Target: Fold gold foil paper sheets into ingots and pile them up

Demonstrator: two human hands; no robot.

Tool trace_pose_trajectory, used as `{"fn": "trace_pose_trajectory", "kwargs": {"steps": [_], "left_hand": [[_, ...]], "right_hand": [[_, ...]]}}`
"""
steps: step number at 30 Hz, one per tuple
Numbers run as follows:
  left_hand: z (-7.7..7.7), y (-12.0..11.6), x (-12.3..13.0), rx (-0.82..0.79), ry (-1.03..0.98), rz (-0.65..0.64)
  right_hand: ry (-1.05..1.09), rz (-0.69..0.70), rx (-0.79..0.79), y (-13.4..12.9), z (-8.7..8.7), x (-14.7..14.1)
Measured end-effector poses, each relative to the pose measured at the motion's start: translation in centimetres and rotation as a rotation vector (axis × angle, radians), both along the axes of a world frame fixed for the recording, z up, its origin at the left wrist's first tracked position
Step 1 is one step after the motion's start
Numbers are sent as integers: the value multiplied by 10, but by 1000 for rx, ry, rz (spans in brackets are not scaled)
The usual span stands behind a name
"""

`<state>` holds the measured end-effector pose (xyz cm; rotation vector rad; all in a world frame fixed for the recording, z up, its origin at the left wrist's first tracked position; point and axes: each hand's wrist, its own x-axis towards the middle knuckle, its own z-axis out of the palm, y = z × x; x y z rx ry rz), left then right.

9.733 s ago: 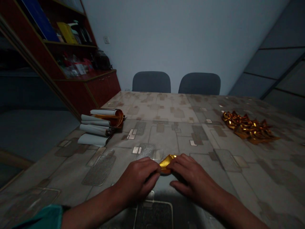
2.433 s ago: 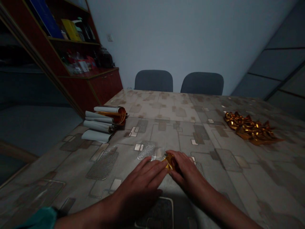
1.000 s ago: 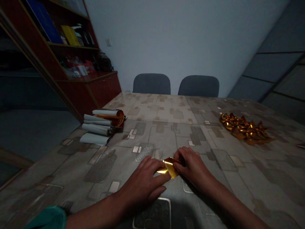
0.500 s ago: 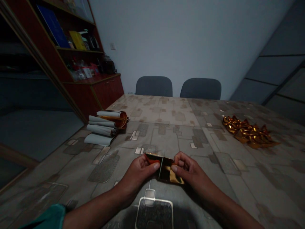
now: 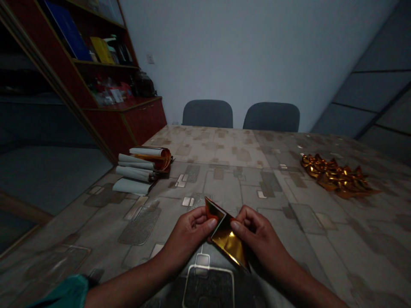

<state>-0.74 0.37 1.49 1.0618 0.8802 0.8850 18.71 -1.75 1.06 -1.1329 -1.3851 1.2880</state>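
patterned tabletop point(image 5: 221, 179) under gold foil point(image 5: 229, 244), curled papers point(image 5: 136, 173) left, shiny pile point(image 5: 337, 176) right

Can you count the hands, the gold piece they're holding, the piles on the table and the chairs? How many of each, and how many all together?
Hands: 2 (left hand, right hand)
Held gold piece: 1
Piles: 2 (folded sheets, gold shapes)
Chairs: 2 (left chair, right chair)
Total: 7

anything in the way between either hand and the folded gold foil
Nothing visible: the left hand and right hand both pinch the folded gold foil directly, thumbs on the side facing the camera.
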Motion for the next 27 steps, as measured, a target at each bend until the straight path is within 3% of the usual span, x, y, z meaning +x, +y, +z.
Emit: {"fn": "trace_pose_trajectory", "kwargs": {"steps": [7, 15, 21, 27], "left_hand": [[1, 3, 0, 1, 59, 105], [1, 0, 1, 67, 71, 155], [2, 3, -2, 124, 71, 171], [3, 1, -4, 122, 66, 133]], "right_hand": [[62, 2, -75, 0, 4, -4], [80, -15, -45, -2, -3, -4], [120, 85, -111, 1, 3, 2], [24, 95, -46, 1, 8, 4]]}}
